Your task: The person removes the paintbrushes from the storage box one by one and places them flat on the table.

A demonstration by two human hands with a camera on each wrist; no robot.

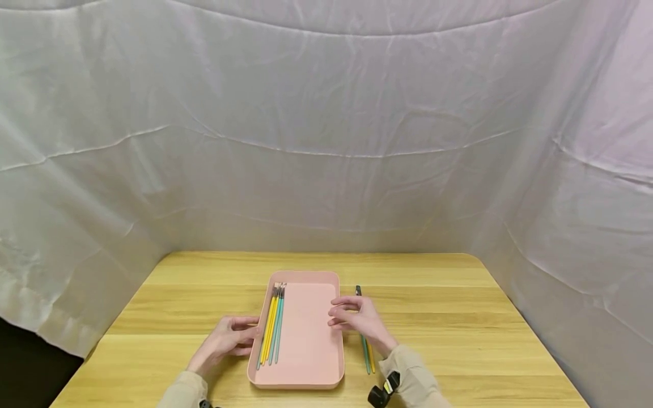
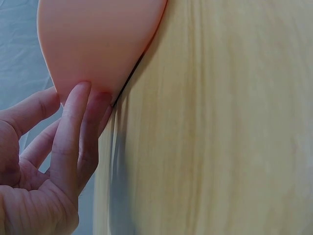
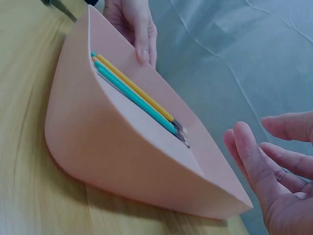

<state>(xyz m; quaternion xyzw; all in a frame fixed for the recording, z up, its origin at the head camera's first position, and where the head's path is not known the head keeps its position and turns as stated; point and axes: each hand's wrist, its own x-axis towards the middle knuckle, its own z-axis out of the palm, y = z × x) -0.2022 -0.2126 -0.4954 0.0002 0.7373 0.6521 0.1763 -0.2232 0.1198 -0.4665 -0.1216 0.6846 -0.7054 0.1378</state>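
A pink rectangular tray [image 1: 312, 334] lies on the wooden table. Along its left inner wall, several thin paintbrushes [image 1: 271, 326] with yellow and teal handles lie side by side, bristles toward the far end. My left hand [image 1: 228, 341] is at the tray's left side; in the left wrist view, its extended fingers [image 2: 71, 132] touch the outer wall. Over the right rim, my right hand [image 1: 361, 319] hovers with loosely bent fingers and nothing in them. Beneath it on the table lie a teal paintbrush [image 1: 365, 356] and a yellow paintbrush [image 1: 370, 358], partly hidden by the hand.
The wooden table [image 1: 449, 317] extends to both sides of the tray. Grey cloth curtains [image 1: 326, 187] hang behind it and along both sides. A black wrist device [image 1: 380, 395] is strapped over the right sleeve.
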